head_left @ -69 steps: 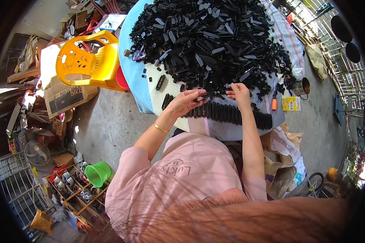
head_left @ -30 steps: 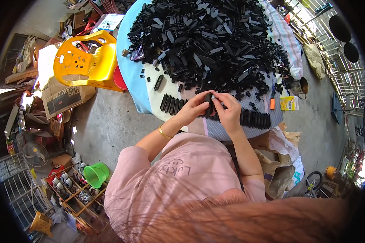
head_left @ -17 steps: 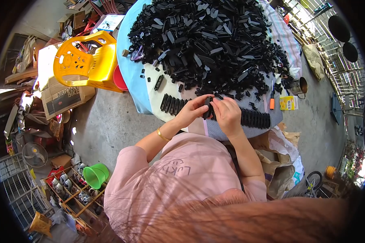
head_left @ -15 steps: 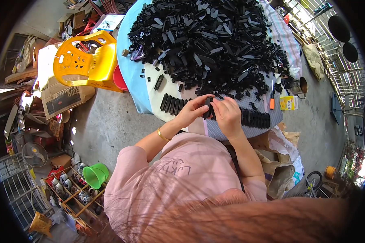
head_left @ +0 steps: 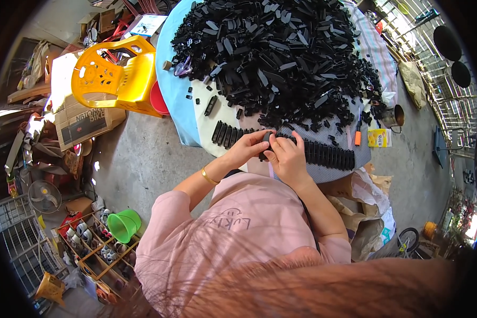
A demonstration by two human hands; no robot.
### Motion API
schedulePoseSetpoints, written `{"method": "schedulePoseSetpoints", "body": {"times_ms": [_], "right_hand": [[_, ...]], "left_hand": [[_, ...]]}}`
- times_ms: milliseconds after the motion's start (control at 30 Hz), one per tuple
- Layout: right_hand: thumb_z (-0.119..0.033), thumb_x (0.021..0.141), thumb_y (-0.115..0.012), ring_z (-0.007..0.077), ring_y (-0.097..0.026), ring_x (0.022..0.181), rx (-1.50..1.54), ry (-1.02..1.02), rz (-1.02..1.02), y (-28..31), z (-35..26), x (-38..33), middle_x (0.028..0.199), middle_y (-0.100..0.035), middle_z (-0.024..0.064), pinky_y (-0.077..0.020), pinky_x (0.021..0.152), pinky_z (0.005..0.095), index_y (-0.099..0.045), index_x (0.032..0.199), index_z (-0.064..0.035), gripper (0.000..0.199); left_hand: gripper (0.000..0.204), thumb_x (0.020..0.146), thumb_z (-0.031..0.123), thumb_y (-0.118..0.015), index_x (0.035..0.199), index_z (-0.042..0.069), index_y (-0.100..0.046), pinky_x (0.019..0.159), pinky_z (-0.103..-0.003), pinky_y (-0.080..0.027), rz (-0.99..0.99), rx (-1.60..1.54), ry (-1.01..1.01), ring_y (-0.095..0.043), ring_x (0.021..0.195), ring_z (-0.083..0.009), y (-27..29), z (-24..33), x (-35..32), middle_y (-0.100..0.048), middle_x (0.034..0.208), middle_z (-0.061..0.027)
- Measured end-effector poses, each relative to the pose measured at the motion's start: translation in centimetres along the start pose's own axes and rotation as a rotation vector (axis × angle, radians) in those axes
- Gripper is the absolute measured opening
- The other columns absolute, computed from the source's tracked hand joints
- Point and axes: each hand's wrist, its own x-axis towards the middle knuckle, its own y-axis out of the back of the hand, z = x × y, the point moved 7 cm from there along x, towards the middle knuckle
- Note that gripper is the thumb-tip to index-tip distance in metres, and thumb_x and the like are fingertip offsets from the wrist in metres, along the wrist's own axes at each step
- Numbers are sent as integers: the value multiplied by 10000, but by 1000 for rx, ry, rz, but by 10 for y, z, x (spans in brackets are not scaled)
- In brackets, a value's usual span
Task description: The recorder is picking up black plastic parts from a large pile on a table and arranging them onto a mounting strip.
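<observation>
Between my two hands, close to the table's near edge, is a small black plastic part (head_left: 267,139). The fingers of my left hand (head_left: 247,149) are closed round it, with a gold bangle on that wrist. My right hand (head_left: 288,158) pinches the same part from the other side, its fingers bent. Just beyond and to both sides of my hands runs a row of black plastic pieces (head_left: 323,155) standing side by side. A single longer black piece (head_left: 211,105) lies apart at the left. Beyond that, a large heap of black plastic parts (head_left: 270,58) covers the table.
An orange-handled screwdriver (head_left: 358,137), a yellow packet (head_left: 377,138) and a metal cup (head_left: 394,116) are at the table's right. A purple clear object (head_left: 183,67) lies at its left. Left of the table stand a yellow chair (head_left: 135,79) and a red bucket (head_left: 158,99).
The black part has turned between my fingers, showing a flat dark face now. My right hand has shifted slightly left and lower, closer to my left hand.
</observation>
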Motion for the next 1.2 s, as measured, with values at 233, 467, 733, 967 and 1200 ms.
{"method": "schedulePoseSetpoints", "body": {"times_ms": [233,467,733,967,1200], "right_hand": [[-165,787,-603,305,-590,771,250,-307,34,-19,62,-6,847,-618,128,-464,691,376,-632,942,-39,202],[-166,781,-604,309,-600,748,-106,-534,60,-41,185,-39,834,-616,103,-484,640,393,-659,847,-78,123],[-180,748,-637,282,-598,771,-189,-523,-24,-47,180,-26,852,-594,78,-488,656,387,-666,856,-79,151],[-218,691,-698,305,-597,807,-284,-683,-123,-53,184,-27,862,-582,136,-489,681,403,-651,802,-61,197],[-168,682,-662,300,-591,724,-55,-639,171,-31,168,-27,750,-594,97,-466,608,410,-579,732,-82,130]], "left_hand": [[462,796,79,-615,1217,47,-430,577,-292,-467,543,818,-120,-575,639,-158,100,19,-31,-586,702,-94],[366,741,121,-645,1080,13,-559,705,-365,-480,769,1139,111,-586,752,-299,203,-1,-62,-566,926,-178],[309,748,130,-634,1032,17,-589,741,-388,-466,778,1071,167,-580,828,-330,190,-6,-55,-576,949,-180],[279,794,263,-624,934,22,-621,730,-399,-463,856,1325,-56,-574,816,-348,196,14,-41,-591,895,-189],[318,720,256,-654,901,6,-577,747,-439,-450,795,1584,-16,-547,864,-379,208,36,10,-565,923,-206]]}}
